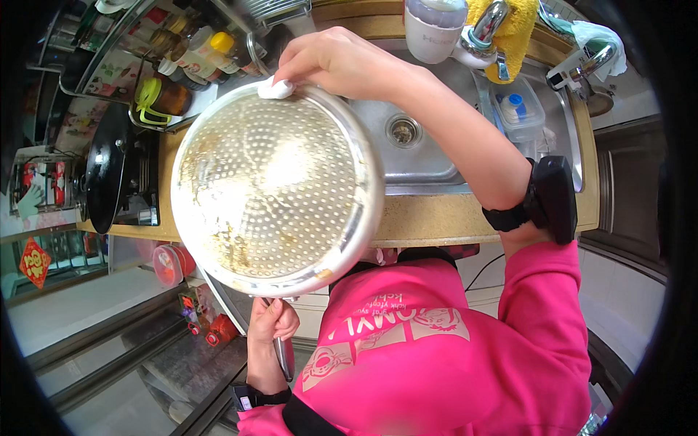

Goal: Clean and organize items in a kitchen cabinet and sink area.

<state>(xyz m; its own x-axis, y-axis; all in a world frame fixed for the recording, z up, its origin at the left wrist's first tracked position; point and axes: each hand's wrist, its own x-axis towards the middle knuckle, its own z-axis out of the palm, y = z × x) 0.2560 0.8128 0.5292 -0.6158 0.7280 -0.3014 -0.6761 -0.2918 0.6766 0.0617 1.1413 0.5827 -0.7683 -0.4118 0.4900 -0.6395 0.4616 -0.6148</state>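
A metal frying pan [272, 185] is held up, its dimpled underside facing the camera with brown and yellowish stains, mostly at the lower left. My left hand [275, 321] grips its handle [284, 357] below the pan. At the pan's top edge, my right hand [322, 62] pinches a small white wad [276, 88], perhaps cloth or sponge, against the rim. My right forearm crosses over the stainless steel sink [420, 163]. Part of the right fingertips is hidden behind the wad and pan edge.
Bottles and a jar with a green lid [158, 101] fill a rack at upper left. A dark wok or lid [109, 169] stands at the left by the stove. A faucet [485, 32] and a plastic container [518, 109] are at the sink, whose front is bordered by the counter edge [436, 218].
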